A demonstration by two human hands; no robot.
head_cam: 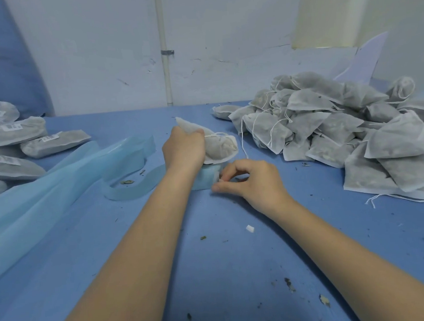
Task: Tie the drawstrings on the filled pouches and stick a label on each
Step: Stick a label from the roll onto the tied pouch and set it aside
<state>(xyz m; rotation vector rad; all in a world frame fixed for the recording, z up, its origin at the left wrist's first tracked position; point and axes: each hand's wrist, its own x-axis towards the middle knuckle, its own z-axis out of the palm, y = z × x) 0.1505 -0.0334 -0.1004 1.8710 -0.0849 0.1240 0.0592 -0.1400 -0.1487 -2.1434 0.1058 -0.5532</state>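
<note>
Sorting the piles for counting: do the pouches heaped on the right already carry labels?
No, the pouches heaped on the right show bare fabric and loose drawstrings, while white labels show only on the pouches at left.

Table cover [213, 260] blue, speckled with dark flecks. Pouches [329, 127] pale grey-white, dark filling showing through, strings white. Labels [11, 127] white with dark print. Backing strip [44, 187] light translucent blue. Wall [98, 55] off-white, scuffed.

White labels [12, 127] sit on the stacked pouches [15, 132] left of the blue backing strip [130, 156], dark print lines showing. Too small and blurred, nothing reads.
</note>
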